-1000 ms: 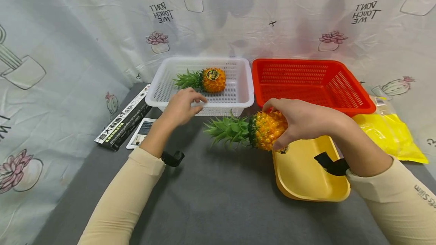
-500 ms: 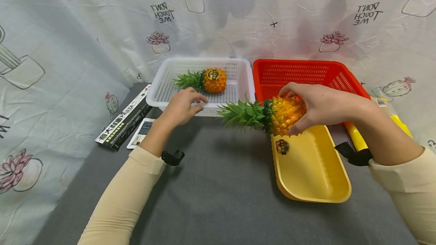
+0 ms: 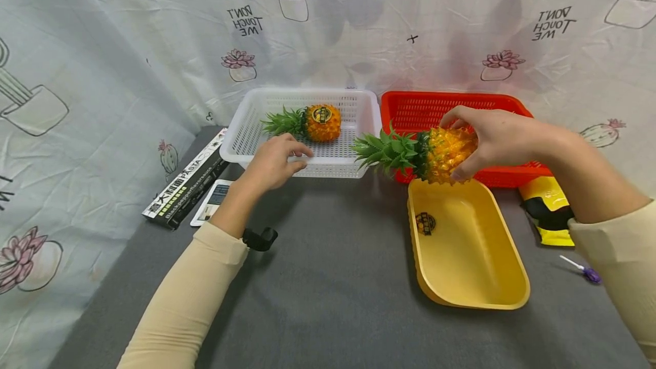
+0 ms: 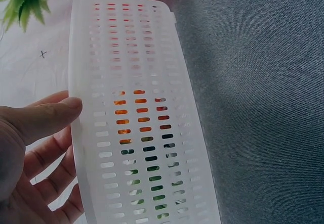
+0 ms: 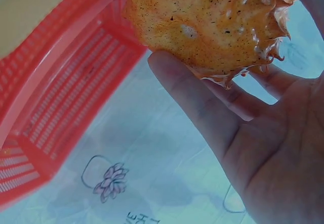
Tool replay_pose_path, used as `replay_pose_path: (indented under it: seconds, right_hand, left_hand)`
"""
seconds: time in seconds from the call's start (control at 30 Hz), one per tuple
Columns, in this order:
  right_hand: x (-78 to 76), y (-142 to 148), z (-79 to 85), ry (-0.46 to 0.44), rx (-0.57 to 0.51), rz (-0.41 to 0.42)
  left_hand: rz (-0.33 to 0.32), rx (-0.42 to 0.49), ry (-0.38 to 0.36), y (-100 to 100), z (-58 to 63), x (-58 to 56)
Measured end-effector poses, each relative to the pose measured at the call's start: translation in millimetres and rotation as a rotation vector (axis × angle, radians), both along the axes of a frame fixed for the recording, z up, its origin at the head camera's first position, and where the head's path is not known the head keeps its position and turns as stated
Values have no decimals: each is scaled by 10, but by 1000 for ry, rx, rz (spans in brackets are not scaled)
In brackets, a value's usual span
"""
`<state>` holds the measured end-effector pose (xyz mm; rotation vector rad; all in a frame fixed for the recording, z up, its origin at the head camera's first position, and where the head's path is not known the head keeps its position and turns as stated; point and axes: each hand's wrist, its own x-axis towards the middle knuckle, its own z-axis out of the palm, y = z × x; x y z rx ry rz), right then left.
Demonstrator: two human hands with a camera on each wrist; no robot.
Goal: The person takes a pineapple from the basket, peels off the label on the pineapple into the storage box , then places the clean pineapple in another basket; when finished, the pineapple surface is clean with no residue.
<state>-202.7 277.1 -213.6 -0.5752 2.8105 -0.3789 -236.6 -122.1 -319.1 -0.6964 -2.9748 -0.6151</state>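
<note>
The right grip [image 3: 497, 132] holds a glossy, knobbly, apparently plastic pineapple [image 3: 445, 154].

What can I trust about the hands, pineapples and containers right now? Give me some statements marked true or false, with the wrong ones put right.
1. The right hand holds a pineapple by its fruit. True.
2. A second pineapple lies in the white basket. True.
3. The red basket stands to the right of the white basket. True.
4. The left hand reaches into the red basket. False: it is at the white basket's near rim.
5. A pineapple lies in the yellow tub. False: a dark label shows in there, but no pineapple.
6. The lollipop lies inside the yellow tub. False: it lies on the table, to the tub's right.
</note>
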Motion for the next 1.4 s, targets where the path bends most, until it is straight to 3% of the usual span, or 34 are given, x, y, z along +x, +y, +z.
replay_pose_path:
  seconds: [0.57, 1.13, 1.4]
  right_hand:
    - [-549, 497, -78, -35, -26, -56]
    - [-964, 770, -404, -41, 17, -95]
    - [-1136, 799, -560, -158, 26, -149]
  left_hand:
    - [-11, 31, 19, -2, -14, 5]
    - [-17, 43, 22, -6, -39, -19]
    - [-12, 41, 19, 5, -34, -22]
